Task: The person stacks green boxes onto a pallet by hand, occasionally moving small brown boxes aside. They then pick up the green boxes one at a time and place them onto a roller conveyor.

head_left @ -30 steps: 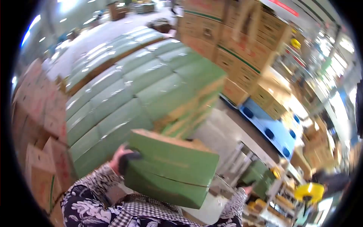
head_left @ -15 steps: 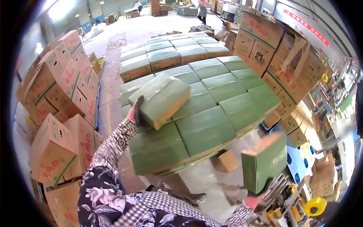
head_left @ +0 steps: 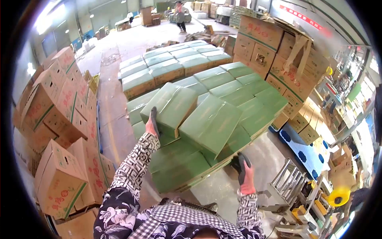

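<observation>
My left hand (head_left: 152, 122), in a pink and dark glove, grips the near left side of a green-topped carton (head_left: 170, 101). That carton sits askew on a wide layer of matching green cartons (head_left: 175, 165). Right beside it, a second green carton (head_left: 211, 124) lies at an angle on the same layer, its near corner toward my right hand. My right hand (head_left: 244, 172) is at the near right edge of the stack, just below this second carton. Its dark-tipped fingers are apart, and nothing shows between them.
Another block of green-topped cartons (head_left: 167, 71) stands behind. Brown printed cartons are stacked at left (head_left: 59, 107) and right (head_left: 294, 67). A blue pallet (head_left: 298, 153), a metal frame (head_left: 287, 179) and a yellow tape roll (head_left: 339, 196) are at right. A person (head_left: 180, 18) stands far off.
The second green carton has moved from my right side up onto the stack, and my right hand has come off it. The left carton has shifted slightly in my left hand. My view has turned.
</observation>
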`<state>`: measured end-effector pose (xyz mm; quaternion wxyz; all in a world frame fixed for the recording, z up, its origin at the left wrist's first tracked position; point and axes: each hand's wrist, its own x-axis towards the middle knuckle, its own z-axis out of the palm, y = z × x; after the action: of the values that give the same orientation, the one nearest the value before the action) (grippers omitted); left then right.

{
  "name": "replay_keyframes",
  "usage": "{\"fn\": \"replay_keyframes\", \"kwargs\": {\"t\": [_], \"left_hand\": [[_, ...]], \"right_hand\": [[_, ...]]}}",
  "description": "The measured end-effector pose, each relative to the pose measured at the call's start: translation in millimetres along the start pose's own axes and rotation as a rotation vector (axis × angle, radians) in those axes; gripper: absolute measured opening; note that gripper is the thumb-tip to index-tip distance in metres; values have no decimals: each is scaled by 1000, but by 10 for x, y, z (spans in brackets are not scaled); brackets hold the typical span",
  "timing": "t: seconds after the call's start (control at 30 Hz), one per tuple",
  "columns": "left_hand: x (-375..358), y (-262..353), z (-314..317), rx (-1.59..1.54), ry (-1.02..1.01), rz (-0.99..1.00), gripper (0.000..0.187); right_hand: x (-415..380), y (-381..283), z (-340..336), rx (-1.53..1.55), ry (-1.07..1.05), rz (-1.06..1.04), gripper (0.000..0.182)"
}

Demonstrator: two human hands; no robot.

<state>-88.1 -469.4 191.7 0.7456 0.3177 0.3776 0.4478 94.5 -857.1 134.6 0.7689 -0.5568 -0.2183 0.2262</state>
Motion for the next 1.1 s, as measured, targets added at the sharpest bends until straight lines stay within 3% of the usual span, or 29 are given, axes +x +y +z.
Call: {"fn": "replay_keyframes", "kwargs": {"t": [0.03, 0.07, 0.13, 0.23, 0.27, 0.3, 0.33, 0.37, 0.4, 0.47, 0.53, 0.63, 0.67, 0.73, 0.87, 0.97, 1.07, 1.1], "left_hand": [[181, -45, -101, -55, -31, -67, 58], [288, -50, -147, -60, -53, -78, 58], [423, 51, -185, -14, -57, -43, 57], [642, 285, -285, 95, -83, 49, 56], [725, 400, -317, 144, -95, 102, 55], [771, 537, -348, 201, -103, 177, 55], [808, 592, -320, 272, -108, 242, 54], [815, 575, -211, 341, -113, 314, 54], [728, 578, -130, 423, -90, 416, 54], [296, 164, 91, 604, -75, 560, 53], [-379, -516, 203, 779, -129, 523, 52], [-1024, -1038, 243, 943, -234, 349, 51], [-1039, -985, 243, 971, -235, 354, 50], [-783, -644, 243, 998, -175, 469, 50], [52, 450, 188, 953, 18, 660, 48], [461, 1048, 64, 849, 96, 589, 47], [656, 1339, -149, 736, 125, 500, 46], [614, 1382, -277, 696, 138, 490, 46]], "right_hand": [[-97, 66, -160, 57, 93, 26, 33], [-198, 114, -376, 251, 213, 236, 32], [-475, 433, -944, 317, 437, 426, 36], [-986, 1005, -1775, 567, 775, 544, 39], [-1113, 1230, -2037, 692, 792, 499, 32], [-1131, 1225, -2120, 636, 659, 374, 28], [-1159, 1134, -2247, 791, 766, 387, 18], [-1088, 977, -2328, 704, 956, 465, 20], [-1223, 1325, -2684, 504, 810, 272, 32], [-1185, 1335, -2975, 686, 1001, 142, 33], [-1099, 1535, -3473, 846, 1095, 26, 27], [-875, 1204, -3747, 726, 1546, 125, 26], [-943, 1289, -3907, 764, 1345, 34, 26], [-722, 1175, -3973, 683, 1520, 110, 27], [-478, 1017, -3890, 668, 1608, 146, 34], [-598, 1189, -3967, 701, 1545, 110, 30], [-1161, 1944, -4609, 851, 1385, 119, 33], [-1103, 1897, -4626, 591, 1372, 97, 32]]}}
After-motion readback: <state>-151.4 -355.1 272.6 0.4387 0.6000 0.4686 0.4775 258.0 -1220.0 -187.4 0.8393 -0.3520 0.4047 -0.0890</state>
